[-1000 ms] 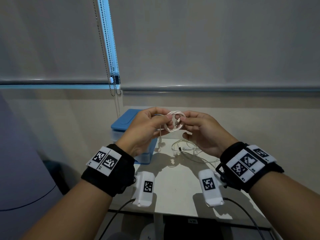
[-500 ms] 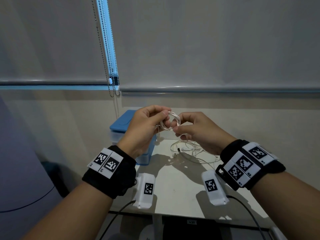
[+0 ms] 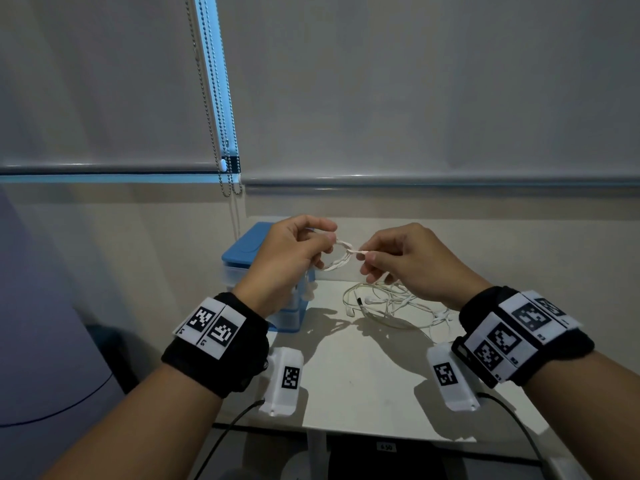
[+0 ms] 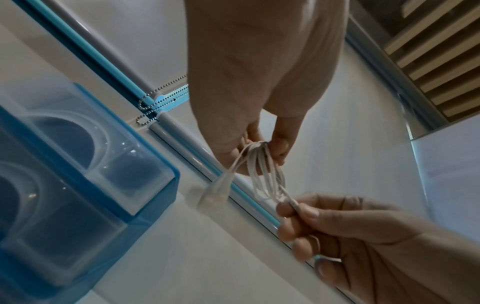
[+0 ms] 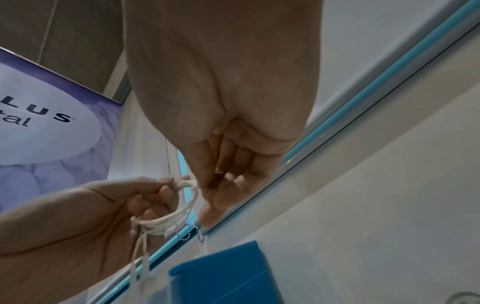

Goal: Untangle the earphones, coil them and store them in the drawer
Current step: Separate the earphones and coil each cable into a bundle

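**Coil held between both hands above the surface**

Your left hand [image 3: 287,251] pinches one side of a small white coil [image 3: 337,258] of earphone cable between thumb and curled fingers. Two short strands with the earbuds [image 3: 309,289] hang down from that grip, blurred in the left wrist view. Your right hand [image 3: 405,261] pinches the opposite side of the coil, holding the cable's stiff end [image 4: 293,202] between thumb and forefinger, the other fingers curled under.

The coil hangs in the air above the white surface [image 3: 363,375], just in front of the blue drawer box [image 3: 242,251]. Beneath your right hand a second, loose tangle [image 3: 384,303] of white earphones lies on the surface, beside the box.
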A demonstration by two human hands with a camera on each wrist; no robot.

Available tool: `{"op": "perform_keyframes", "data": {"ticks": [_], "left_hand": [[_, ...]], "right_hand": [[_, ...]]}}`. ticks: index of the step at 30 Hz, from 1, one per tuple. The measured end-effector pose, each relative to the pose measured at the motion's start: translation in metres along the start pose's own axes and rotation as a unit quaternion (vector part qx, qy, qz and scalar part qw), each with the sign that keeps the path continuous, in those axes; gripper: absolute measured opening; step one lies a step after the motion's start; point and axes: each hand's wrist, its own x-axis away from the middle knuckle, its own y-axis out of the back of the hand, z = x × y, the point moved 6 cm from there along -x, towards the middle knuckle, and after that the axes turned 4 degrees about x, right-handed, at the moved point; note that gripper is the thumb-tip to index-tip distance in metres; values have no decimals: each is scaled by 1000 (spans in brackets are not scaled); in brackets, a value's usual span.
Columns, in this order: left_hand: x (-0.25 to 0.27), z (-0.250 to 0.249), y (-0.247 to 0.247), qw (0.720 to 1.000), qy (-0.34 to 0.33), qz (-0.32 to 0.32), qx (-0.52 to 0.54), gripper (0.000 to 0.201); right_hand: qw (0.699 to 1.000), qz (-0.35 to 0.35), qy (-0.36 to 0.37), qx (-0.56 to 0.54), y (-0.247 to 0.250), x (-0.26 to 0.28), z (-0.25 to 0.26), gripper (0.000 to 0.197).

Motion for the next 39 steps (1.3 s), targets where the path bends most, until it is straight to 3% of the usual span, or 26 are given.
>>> {"op": "perform_keyframes", "data": {"ticks": [7, 15, 18, 23, 28, 34, 39], "left_hand": [[0, 9, -10, 995, 35, 70, -64, 14], [15, 55, -14, 976, 196, 85, 45, 13], [19, 73, -18, 969, 225, 101, 12, 13], [26, 96, -24, 957, 255, 128, -45, 15], [22, 107, -22, 949, 220, 130, -185, 15], [15, 102, -23, 882, 120, 185, -416, 24], [17, 104, -21, 848, 123, 225, -465, 38]], "right_hand": [[998, 47, -33, 12, 2, 6, -20, 17], [986, 117, -103, -64, -10, 13, -36, 23], [979, 153, -132, 8, -24, 15, -45, 38], [956, 205, -182, 104, -44, 18, -62, 22], [948, 213, -179, 158, -54, 17, -70, 14], [936, 221, -130, 243, -65, 12, -70, 16], [920, 247, -123, 278, -71, 16, -66, 15]]}}
